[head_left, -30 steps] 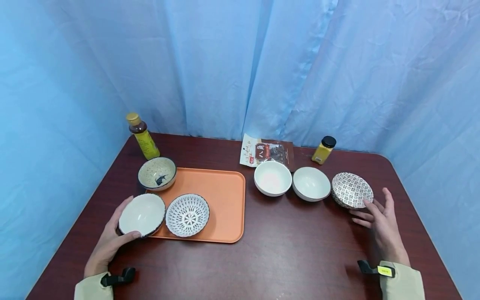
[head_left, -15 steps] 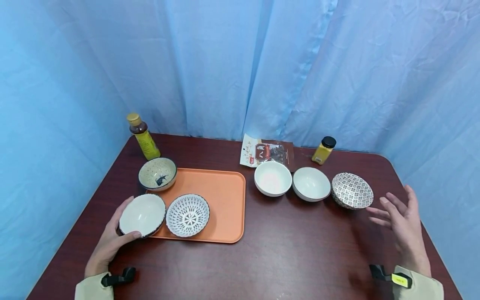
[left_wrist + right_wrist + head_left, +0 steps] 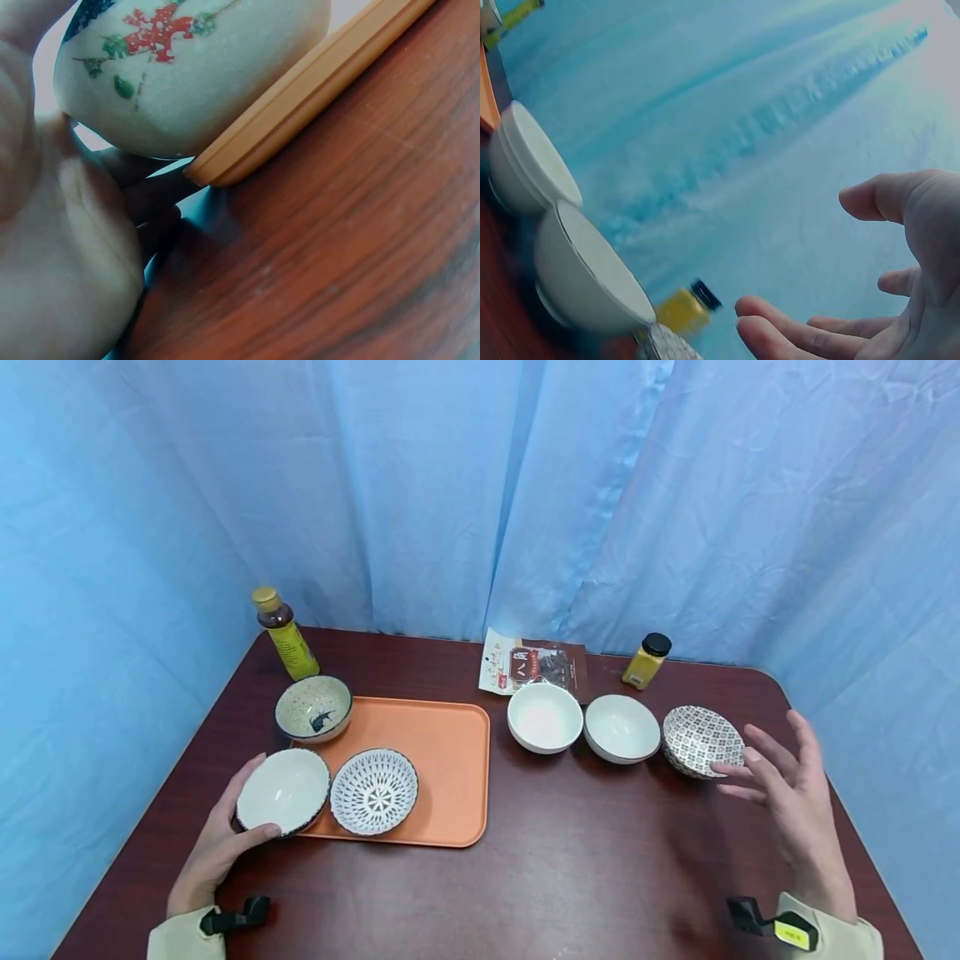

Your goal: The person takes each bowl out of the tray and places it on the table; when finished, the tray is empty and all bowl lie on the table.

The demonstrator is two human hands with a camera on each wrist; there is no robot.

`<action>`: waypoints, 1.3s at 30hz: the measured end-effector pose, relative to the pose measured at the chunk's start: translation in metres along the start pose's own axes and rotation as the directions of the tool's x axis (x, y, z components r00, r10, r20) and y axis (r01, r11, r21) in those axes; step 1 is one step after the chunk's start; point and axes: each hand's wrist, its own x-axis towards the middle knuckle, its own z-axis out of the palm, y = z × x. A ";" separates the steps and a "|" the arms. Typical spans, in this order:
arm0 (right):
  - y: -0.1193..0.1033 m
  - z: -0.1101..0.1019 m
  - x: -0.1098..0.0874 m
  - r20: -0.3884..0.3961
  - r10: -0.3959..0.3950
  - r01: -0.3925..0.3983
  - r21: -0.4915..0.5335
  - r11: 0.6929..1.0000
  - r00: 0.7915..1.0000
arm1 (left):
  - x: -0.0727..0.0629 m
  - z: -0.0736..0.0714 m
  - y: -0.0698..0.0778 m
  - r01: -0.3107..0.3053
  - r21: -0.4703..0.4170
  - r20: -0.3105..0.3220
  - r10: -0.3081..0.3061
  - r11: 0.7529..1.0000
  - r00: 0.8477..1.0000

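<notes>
With thumb and fingers around its side, my left hand (image 3: 221,843) grips a white bowl (image 3: 285,789) at the near left corner of the orange tray (image 3: 457,777). Seen from the left wrist, that bowl's outside (image 3: 161,82) bears a red flower and green leaves, and its base is by the tray edge (image 3: 300,97). A bowl with a dark dashed pattern (image 3: 375,793) sits on the tray just right of it. My right hand (image 3: 795,814) hovers with fingers spread and holds nothing. It is closest to a brown-and-white patterned bowl (image 3: 701,739); in the head view its fingertips overlap that bowl's right side.
A speckled bowl (image 3: 313,708) overlaps the tray's far left corner, before a sauce bottle (image 3: 288,639). Two white bowls (image 3: 545,718) (image 3: 622,728) stand in a row with the patterned one. Behind them are a snack packet (image 3: 532,666) and a yellow jar (image 3: 647,662). Blue curtains (image 3: 450,493) enclose the table.
My right hand first draws back rightward from the patterned bowl, then comes slightly left toward it again. The left hand and the bowls stay where they were.
</notes>
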 end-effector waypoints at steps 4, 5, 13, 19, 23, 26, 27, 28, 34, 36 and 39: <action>-0.004 0.022 0.000 0.058 -0.011 0.014 -0.057 0.998 0.998 | 0.001 -0.001 -0.002 -0.010 -0.015 -0.002 0.010 1.000 1.000; -0.005 0.028 0.001 0.076 -0.016 0.021 -0.066 0.998 0.997 | 0.001 0.000 -0.002 -0.014 -0.017 -0.002 0.014 1.000 1.000; -0.006 0.076 0.004 0.238 -0.052 0.068 -0.058 0.996 0.970 | 0.000 0.000 -0.003 -0.035 -0.027 -0.006 0.035 0.999 0.999; 0.001 0.108 0.005 0.334 -0.033 0.061 -0.072 0.996 0.942 | 0.000 0.001 -0.002 -0.041 -0.033 0.001 0.041 0.999 0.999; 0.005 0.127 0.005 0.354 0.012 0.029 -0.108 0.994 0.935 | -0.001 0.001 -0.001 -0.032 -0.025 0.001 0.032 0.999 1.000; 0.008 0.140 0.004 0.362 0.045 0.007 -0.141 0.990 0.931 | -0.001 0.000 -0.001 -0.009 -0.011 -0.006 0.009 1.000 1.000; 0.009 0.144 0.004 0.366 0.053 0.003 -0.151 0.989 0.929 | -0.001 0.000 0.000 -0.001 -0.007 -0.008 0.001 1.000 1.000; 0.009 0.148 0.004 0.372 0.062 -0.002 -0.161 0.987 0.926 | -0.001 0.000 0.000 0.006 -0.005 -0.009 -0.006 1.000 1.000; 0.013 0.173 0.004 0.413 0.121 -0.044 -0.192 0.980 0.903 | 0.000 0.000 0.001 0.028 -0.001 -0.010 -0.028 1.000 1.000; 0.015 0.181 0.004 0.424 0.144 -0.064 -0.197 0.978 0.894 | -0.001 0.000 0.001 0.024 -0.003 -0.010 -0.024 1.000 1.000; 0.019 0.192 0.003 0.440 0.164 -0.083 -0.197 0.977 0.883 | -0.001 0.000 0.001 0.011 -0.005 -0.010 -0.011 1.000 1.000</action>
